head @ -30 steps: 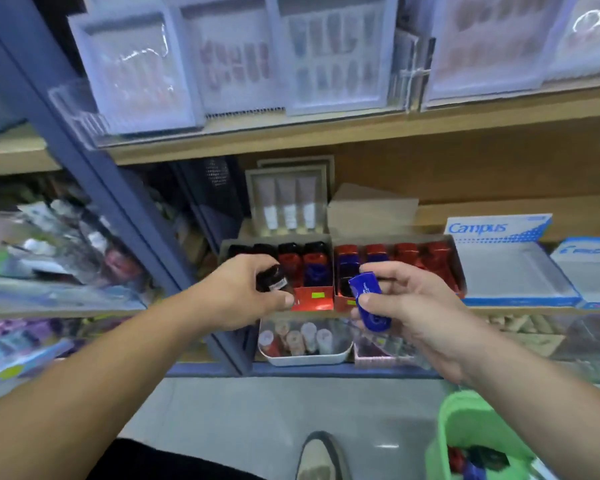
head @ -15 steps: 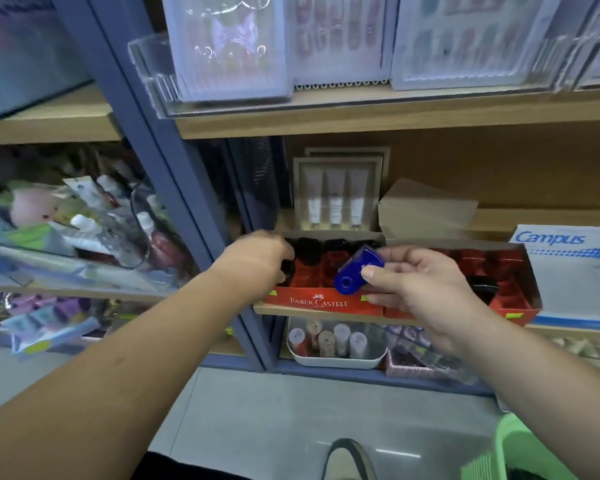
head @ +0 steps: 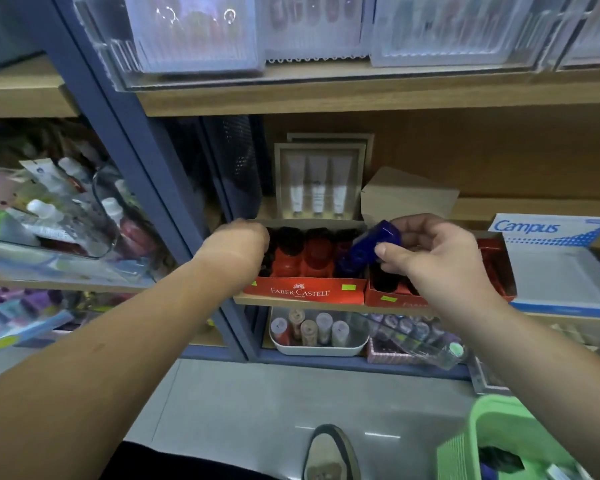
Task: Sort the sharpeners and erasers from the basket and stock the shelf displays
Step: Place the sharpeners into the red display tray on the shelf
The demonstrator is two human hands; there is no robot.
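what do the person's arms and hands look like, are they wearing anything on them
Both are bare. The left forearm and right forearm show no sleeves, and neither wrist has a watch or band. No gloves on the left hand or right hand, and no rings show.

Your 2 forearms are bare down to your left hand and right hand. You wear a grey-beige rounded shoe with a dark rim, and black cloth covers your leg.
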